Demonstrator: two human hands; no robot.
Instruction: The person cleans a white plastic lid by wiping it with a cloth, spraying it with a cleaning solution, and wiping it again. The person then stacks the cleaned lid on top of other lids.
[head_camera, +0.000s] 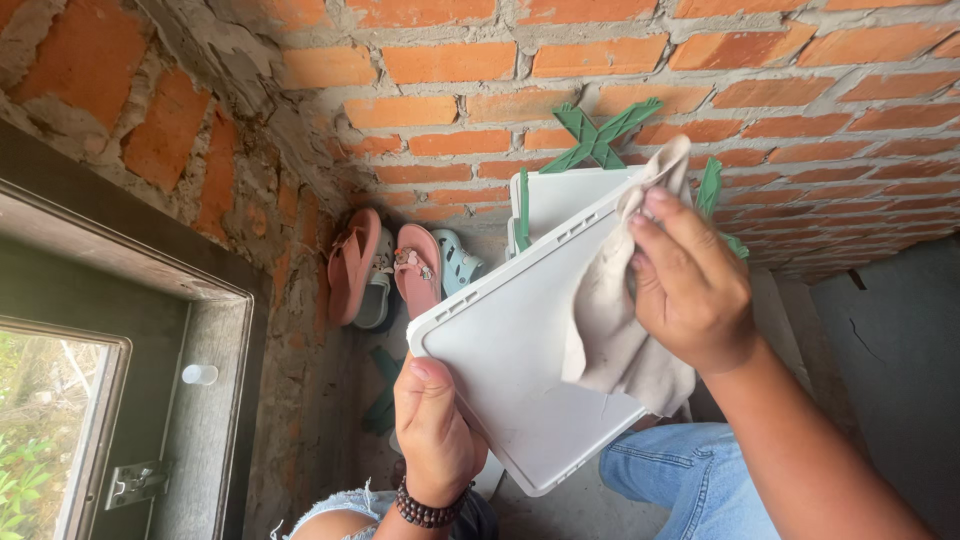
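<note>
My left hand (432, 425) grips the lower edge of a white plastic panel (500, 350), thumb on its face, a beaded bracelet at the wrist. My right hand (690, 275) presses a greyish cloth (610, 320) against the panel's upper right part; the cloth hangs down over the surface. The panel is tilted, with small slots along its top rim. A second white panel (560, 195) stands behind it.
Green plastic cross-shaped frame pieces (598, 135) lean on the red brick wall (470, 60). Pink sandals (385, 265) and a pale green shoe (455, 262) lie by the wall. A grey metal door frame (200, 320) fills the left. My jeans-clad knees (690, 475) are below.
</note>
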